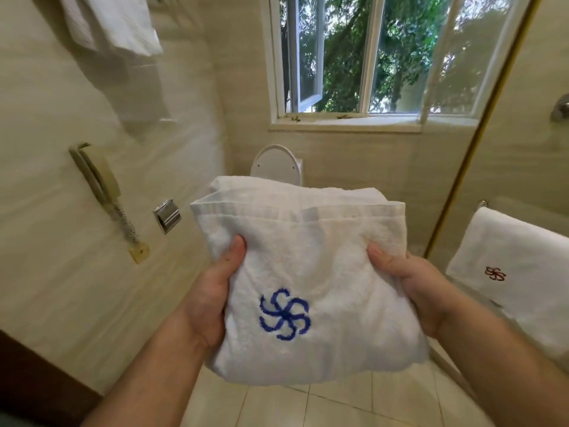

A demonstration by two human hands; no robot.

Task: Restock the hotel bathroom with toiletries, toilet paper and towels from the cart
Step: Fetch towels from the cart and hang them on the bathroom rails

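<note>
Both hands, left and right, grip folded white towel (thumbs on top).

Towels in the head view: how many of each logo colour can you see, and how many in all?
Blue-logo towel: 1
Red-logo towel: 1
Towel with no logo showing: 1
Total: 3
</note>
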